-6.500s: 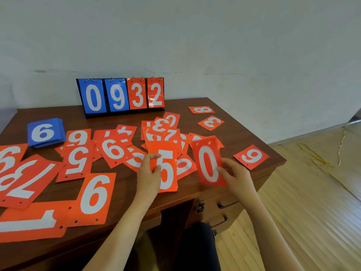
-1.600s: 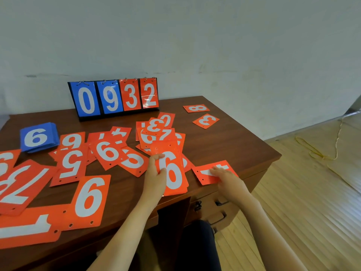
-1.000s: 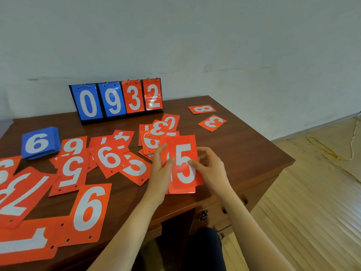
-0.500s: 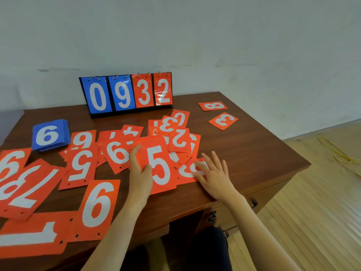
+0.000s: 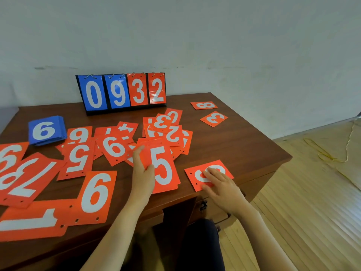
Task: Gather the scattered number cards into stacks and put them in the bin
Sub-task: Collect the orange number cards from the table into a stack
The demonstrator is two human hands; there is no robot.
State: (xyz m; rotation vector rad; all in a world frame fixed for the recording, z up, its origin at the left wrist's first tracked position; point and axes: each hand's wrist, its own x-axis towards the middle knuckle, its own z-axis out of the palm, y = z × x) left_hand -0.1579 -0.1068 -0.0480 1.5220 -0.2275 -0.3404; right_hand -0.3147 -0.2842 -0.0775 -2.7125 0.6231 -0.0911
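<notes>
Several orange number cards lie scattered over the brown desk (image 5: 244, 145). My left hand (image 5: 141, 174) grips a stack of orange cards (image 5: 163, 167) with a 5 on top, thumb on the card's face, near the front edge. My right hand (image 5: 220, 183) rests with straight fingers on a single orange card (image 5: 196, 178) lying flat near the front right edge. A loose pile of orange cards (image 5: 170, 130) lies behind the stack. A blue stack topped with a 6 (image 5: 46, 132) sits at the left. No bin is in view.
A flip scoreboard reading 0932 (image 5: 122, 92) stands at the desk's back against the wall. Two orange cards, an 8 (image 5: 204, 105) and a 3 (image 5: 214, 118), lie at the back right. A yellow cord (image 5: 332, 155) lies on the wooden floor to the right.
My right hand has slid a single card out of the pile toward the front right edge. The left hand keeps its hold on the 5-topped stack, which a second ago both hands held.
</notes>
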